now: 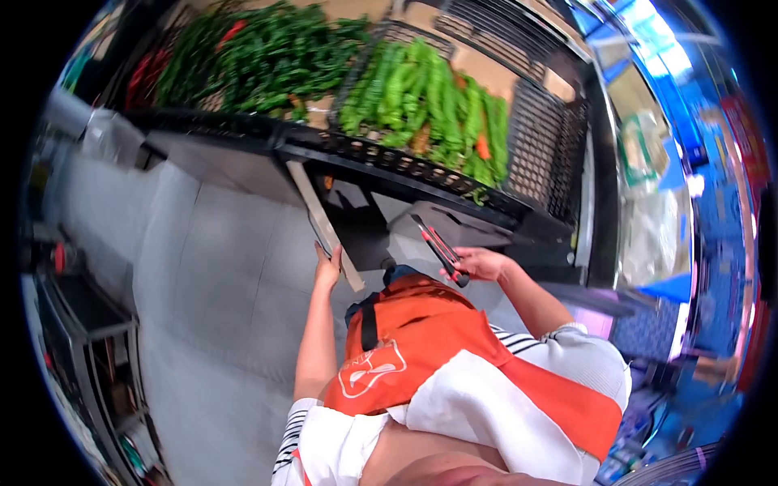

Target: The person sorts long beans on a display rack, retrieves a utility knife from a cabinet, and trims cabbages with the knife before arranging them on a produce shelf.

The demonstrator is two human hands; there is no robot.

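Note:
My right hand [478, 265] is closed on the handle end of a red and black box cutter [440, 251], whose tip points up and left toward the produce stand. My left hand [327, 267] is at the edge of an open grey panel [316, 212] under the stand, its fingers wrapped round the edge and partly hidden. An orange apron [417, 324] covers my front, below and between both hands.
Above the panel, a black crate [551, 150] holds long light-green peppers [438, 97]. Darker green peppers [275, 57] lie to its left. Plastic bags [648, 235] hang at the right. A dark metal rack [89, 324] stands on the grey floor [219, 275] at left.

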